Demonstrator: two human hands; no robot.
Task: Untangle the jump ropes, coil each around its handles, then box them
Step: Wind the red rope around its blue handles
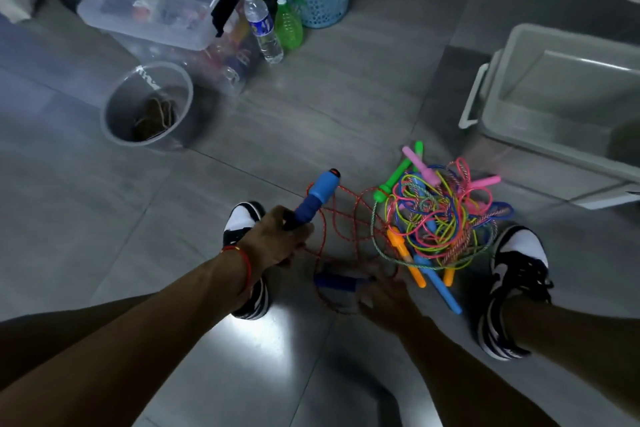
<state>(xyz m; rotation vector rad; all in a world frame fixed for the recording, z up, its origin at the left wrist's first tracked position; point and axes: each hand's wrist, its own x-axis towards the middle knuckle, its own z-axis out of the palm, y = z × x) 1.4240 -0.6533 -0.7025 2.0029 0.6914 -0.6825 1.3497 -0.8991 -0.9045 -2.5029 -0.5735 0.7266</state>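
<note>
looking down from the head camera, we see a grey tiled floor point(311, 121) between two black-and-white shoes. our left hand point(277, 239) is curled tight around a blue handle point(317, 199), holding it tilted up and away from us. a thin red rope point(343, 218) trails from that handle in loose loops on the floor toward a second blue handle point(337, 280) lying just in front of our right hand point(388, 302). that hand is dark and blurred, so we cannot tell whether its fingers are spread or pinching anything. just right of the red rope sits the tangled pile point(440, 218) of pink, green, blue and orange ropes and handles, beside the right shoe. the grey box point(540, 135) waits open toward the floor's right edge. we judge the risk to be that the red rope overlaps the pile's edge, so pulling hard could tighten a snag or drag the whole pile along.
</note>
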